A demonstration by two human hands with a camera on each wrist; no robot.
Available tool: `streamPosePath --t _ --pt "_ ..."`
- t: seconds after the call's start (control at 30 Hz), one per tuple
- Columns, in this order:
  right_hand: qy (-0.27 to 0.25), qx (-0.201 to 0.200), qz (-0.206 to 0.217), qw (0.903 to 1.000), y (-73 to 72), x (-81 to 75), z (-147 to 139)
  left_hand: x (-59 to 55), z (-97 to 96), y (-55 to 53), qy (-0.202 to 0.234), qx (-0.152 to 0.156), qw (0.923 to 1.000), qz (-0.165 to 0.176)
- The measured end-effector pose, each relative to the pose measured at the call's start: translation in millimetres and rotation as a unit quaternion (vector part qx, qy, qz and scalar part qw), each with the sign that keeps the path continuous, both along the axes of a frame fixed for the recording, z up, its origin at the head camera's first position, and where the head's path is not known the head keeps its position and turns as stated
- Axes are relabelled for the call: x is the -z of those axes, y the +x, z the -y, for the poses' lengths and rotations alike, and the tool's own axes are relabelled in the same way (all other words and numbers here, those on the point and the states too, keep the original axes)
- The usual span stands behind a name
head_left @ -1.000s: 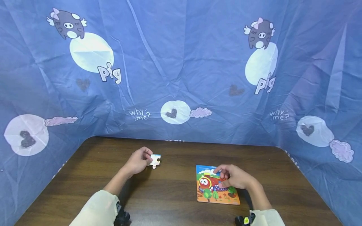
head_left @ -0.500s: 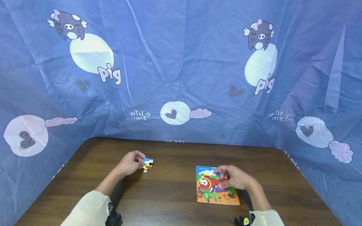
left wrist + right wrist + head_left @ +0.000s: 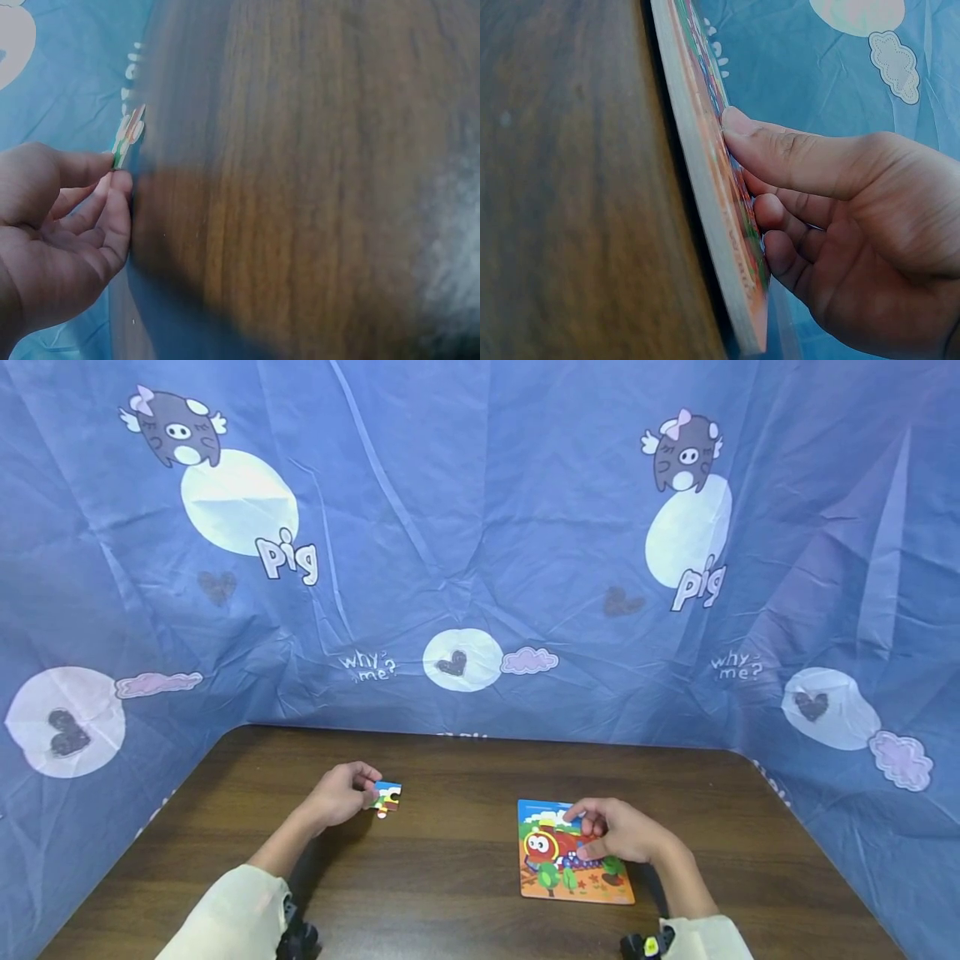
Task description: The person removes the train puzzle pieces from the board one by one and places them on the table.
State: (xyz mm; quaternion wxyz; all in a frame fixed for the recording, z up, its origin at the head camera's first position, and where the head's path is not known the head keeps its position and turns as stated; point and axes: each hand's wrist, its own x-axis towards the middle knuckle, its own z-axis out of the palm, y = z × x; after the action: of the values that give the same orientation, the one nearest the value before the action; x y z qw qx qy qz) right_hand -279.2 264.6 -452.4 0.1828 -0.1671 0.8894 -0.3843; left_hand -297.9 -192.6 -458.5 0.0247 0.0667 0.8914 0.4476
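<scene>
Between thumb and fingers, my left hand (image 3: 341, 795) pinches a jigsaw puzzle piece (image 3: 389, 793) near the back left of the table. The piece shows blue, white, yellow and brown-red print, with a knob at its lower edge and a notch on its right. In the left wrist view the puzzle piece (image 3: 127, 139) appears edge-on above the tabletop. My right hand (image 3: 630, 833) rests its thumb and loosely bent fingers on a square puzzle board (image 3: 536, 885) printed with a red train. That hand covers the board's upper right part. The right wrist view shows the board's pale thick edge (image 3: 705, 195).
Dark brown wood forms the tabletop (image 3: 442, 877), with rounded back corners. A blue cloth (image 3: 465, 568) with pig and heart prints hangs behind and along both sides. Black wrist devices (image 3: 298, 937) sit at both cream sleeves.
My left hand has moved left and slightly toward me with the puzzle piece, which has tilted so its print shows instead of glare. The right hand stays in place on the board.
</scene>
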Motion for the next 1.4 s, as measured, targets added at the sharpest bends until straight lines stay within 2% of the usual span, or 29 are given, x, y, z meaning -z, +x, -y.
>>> streamPosePath --t 0.3,0.5,0.63,0.83,1.2,1.4 --pt "0.003 0.011 -0.005 0.9999 0.1 1.2 1 -2.5 -0.4 -1.2 -0.001 0.000 1.0000 -0.004" --pt "0.007 0.023 -0.004 0.9997 2.9 -1.2 2 -3.3 -12.9 -1.6 0.015 0.003 0.9998 -0.015" --pt "0.006 0.024 -0.002 0.9997 3.0 -1.2 2 -5.1 -25.4 -3.0 0.028 0.009 0.9994 -0.017" --pt "0.002 0.023 -0.008 0.9997 1.5 0.5 1 -4.8 -47.7 -7.0 0.055 0.016 0.9984 0.005" --pt "-0.008 0.012 -0.011 0.9998 0.9 1.2 -1 -0.2 -97.2 -12.6 0.044 0.057 0.9973 -0.012" --pt "-0.004 0.012 -0.009 0.9999 0.3 1.4 -1 -0.3 -123.1 -13.2 0.019 0.097 0.9948 -0.024"
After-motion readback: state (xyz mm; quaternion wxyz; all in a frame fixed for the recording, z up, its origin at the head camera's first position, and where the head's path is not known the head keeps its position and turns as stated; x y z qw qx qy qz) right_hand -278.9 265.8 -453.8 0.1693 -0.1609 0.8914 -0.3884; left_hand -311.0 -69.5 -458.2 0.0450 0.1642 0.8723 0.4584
